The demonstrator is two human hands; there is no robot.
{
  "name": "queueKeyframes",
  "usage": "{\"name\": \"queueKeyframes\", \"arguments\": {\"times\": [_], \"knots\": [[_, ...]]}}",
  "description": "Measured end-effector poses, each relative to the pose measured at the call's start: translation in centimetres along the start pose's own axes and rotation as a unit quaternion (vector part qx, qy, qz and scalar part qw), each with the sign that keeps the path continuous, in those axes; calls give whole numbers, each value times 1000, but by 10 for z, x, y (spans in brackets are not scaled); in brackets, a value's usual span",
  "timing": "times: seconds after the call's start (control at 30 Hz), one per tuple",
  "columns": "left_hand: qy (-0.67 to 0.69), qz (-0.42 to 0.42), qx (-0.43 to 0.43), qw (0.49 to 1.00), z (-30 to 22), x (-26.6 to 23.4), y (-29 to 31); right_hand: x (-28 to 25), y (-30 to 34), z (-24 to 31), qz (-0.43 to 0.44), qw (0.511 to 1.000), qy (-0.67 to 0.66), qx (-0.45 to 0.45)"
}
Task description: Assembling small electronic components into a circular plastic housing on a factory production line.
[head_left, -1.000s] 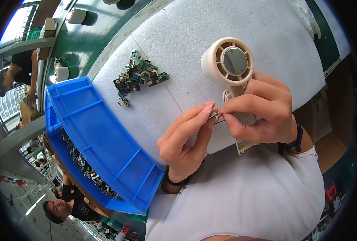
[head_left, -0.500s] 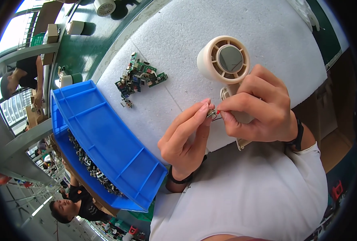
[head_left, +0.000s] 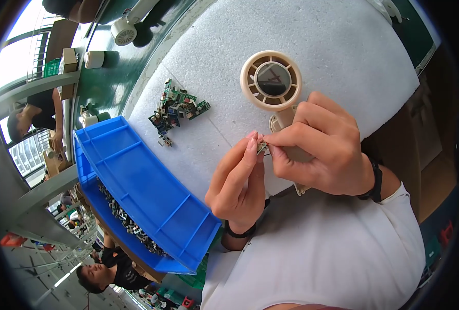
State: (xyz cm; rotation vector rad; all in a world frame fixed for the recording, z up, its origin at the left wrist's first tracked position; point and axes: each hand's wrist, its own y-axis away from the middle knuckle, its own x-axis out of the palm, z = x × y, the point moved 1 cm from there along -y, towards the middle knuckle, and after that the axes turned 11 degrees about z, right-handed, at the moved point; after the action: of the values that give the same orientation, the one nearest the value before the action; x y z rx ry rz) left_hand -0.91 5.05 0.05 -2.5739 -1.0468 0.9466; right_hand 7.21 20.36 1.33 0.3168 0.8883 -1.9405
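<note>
My left hand (head_left: 240,183) pinches a small circuit board (head_left: 262,148) between thumb and fingers. The fingertips of my right hand (head_left: 325,147) are closed against the board's right edge, and what lies between them is hidden. Just beyond and beneath the right hand lies a cream handheld fan (head_left: 248,88), its round slatted head facing up with a dark, shiny disc in the middle. Part of its handle (head_left: 283,120) shows beside my right fingers, the rest being covered by that hand.
White foam sheet (head_left: 338,46) covers the table. A pile of green circuit boards (head_left: 175,108) lies at left. A blue bin (head_left: 152,181), tilted at the near left, holds many small parts (head_left: 129,222). Across the green floor, other people (head_left: 103,271) sit at work; cardboard (head_left: 431,155) stands at right.
My fingertips have come closer together at the board, and the red piece seen at the right fingertips is now hidden. The fan's head now faces more squarely up; the whole view has shifted slightly.
</note>
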Motion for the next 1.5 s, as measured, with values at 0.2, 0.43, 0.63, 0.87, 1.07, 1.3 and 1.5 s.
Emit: {"name": "queueKeyframes", "arguments": {"times": [0.2,0.43,0.63,0.87,1.07,1.3,1.5], "knots": [[-101,-29,23,994,-10,3,-1,7,0,7,-34,999,-23,17],[-150,-40,24,988,-18,2,6,12,-1,12,-44,997,-66,11],[-131,-53,1,990,-16,0,5,7,-1,11,6,998,-56,30],[191,11,-129,973,-2,-7,-2,-16,0,3,98,994,9,36],[332,17,-193,923,-1,-9,-8,-15,1,-6,84,995,46,-18],[342,27,-177,923,2,-8,-4,-19,3,-1,77,996,44,-21],[355,19,-185,916,1,-9,-5,-20,-2,4,147,983,67,-85]]}}
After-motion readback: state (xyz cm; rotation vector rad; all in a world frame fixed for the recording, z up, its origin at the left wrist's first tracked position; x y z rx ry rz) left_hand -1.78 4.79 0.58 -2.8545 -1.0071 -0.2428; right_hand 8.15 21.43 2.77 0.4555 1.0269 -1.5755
